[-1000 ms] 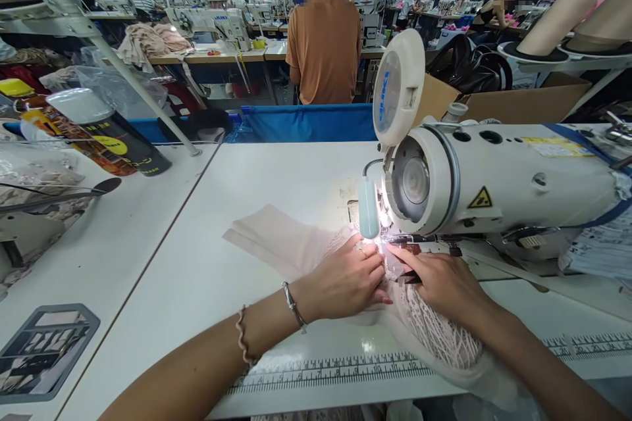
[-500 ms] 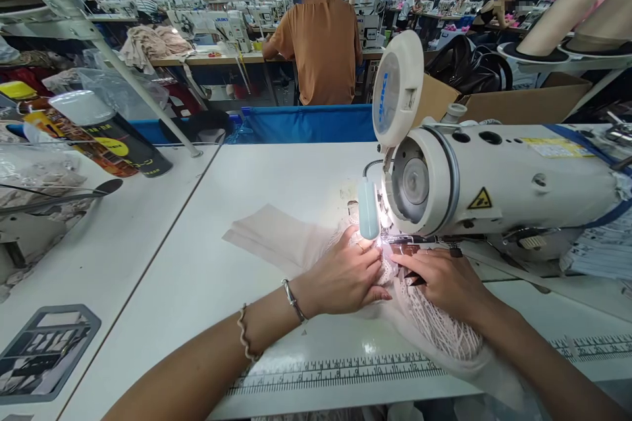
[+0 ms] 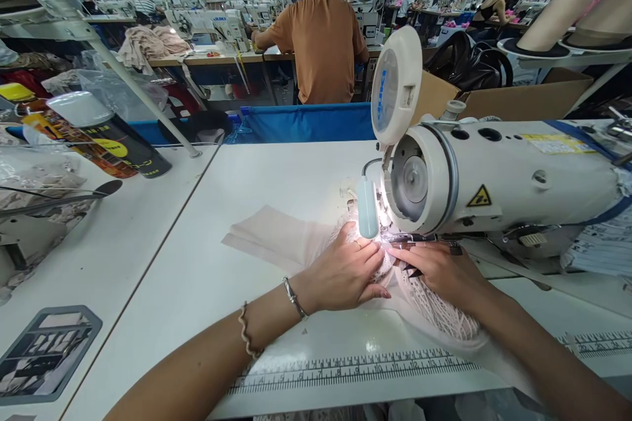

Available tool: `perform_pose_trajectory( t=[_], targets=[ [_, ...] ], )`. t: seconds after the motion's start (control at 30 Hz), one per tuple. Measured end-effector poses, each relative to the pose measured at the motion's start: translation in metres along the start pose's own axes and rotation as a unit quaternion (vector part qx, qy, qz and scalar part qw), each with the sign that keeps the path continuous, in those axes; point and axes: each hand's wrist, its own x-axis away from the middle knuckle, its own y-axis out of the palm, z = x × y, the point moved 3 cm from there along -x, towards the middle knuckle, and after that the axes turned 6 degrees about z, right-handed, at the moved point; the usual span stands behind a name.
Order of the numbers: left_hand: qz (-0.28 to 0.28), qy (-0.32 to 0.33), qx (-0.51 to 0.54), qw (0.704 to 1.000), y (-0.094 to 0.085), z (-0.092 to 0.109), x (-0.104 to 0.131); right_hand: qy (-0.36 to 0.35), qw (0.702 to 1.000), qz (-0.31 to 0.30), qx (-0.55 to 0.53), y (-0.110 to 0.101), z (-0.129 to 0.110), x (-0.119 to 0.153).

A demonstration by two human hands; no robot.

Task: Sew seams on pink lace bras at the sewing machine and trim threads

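A white sewing machine stands at the right, its round end cover swung up and a small lamp lit beside the needle area. Pale pink fabric with lace runs under the needle area and hangs down toward the table's front edge. My left hand lies flat on the lace just left of the needle area, fingers spread. Close by on the right, my right hand rests on the fabric and its bundle of pale strings; something small and dark shows beneath its fingers, too hidden to name.
A printed ruler runs along the front edge of the white table. Spray cans lean at the left by a slanted pole. Thread cones stand at the upper right. Beyond a blue cloth, a person in brown sits facing away.
My right hand has shifted slightly up and left with the strings. The fabric's lower end hangs a little differently. The person ahead has moved both arms outward.
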Motion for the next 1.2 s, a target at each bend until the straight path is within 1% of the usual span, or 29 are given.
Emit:
perform_pose_trajectory(
  t=[0.13,0.27,0.33,0.43,0.53,0.67,0.77,0.83,0.93,1.03,1.1,1.13,1.2],
  targets=[
    [-0.003,-0.011,-0.007,1.0,-0.002,0.0,-0.001,0.017,1.0,0.02,0.007,-0.003,0.001,0.004],
    [-0.001,-0.012,-0.012,1.0,0.0,0.004,-0.002,0.036,0.997,0.051,0.047,-0.006,0.002,0.021],
    [0.002,-0.008,-0.009,1.0,0.002,0.006,-0.002,0.028,0.996,0.05,0.067,-0.006,0.0,0.029],
    [0.011,-0.004,-0.012,1.0,0.003,0.007,-0.002,-0.002,0.997,0.041,0.06,-0.006,-0.003,0.03],
    [0.009,0.0,-0.024,1.0,0.002,0.007,-0.002,-0.021,0.998,0.019,0.052,-0.009,-0.007,0.023],
    [-0.002,-0.006,-0.019,1.0,0.002,0.007,-0.002,0.003,0.998,-0.012,0.062,-0.012,-0.008,0.011],
    [-0.001,-0.008,-0.011,1.0,0.003,0.005,-0.001,0.032,0.997,-0.044,0.063,-0.01,-0.006,0.005],
    [0.001,-0.016,-0.008,1.0,0.004,0.003,-0.001,0.04,0.997,-0.051,0.05,-0.009,-0.004,0.003],
    [0.003,-0.017,-0.011,1.0,0.004,0.001,-0.001,0.04,0.998,-0.035,0.037,-0.007,-0.003,0.001],
    [0.003,-0.026,-0.015,1.0,0.004,0.0,-0.002,0.05,0.996,-0.014,0.068,-0.004,-0.001,0.005],
    [0.003,-0.028,-0.015,0.999,0.005,0.001,-0.002,0.052,0.994,0.018,0.093,-0.002,0.001,0.01],
    [0.005,-0.026,-0.014,1.0,0.006,0.002,-0.002,0.042,0.994,0.041,0.095,-0.001,0.002,0.013],
    [0.009,-0.021,-0.008,1.0,0.006,0.004,-0.002,-0.007,0.993,0.091,0.078,0.0,0.003,0.018]
  ],
)
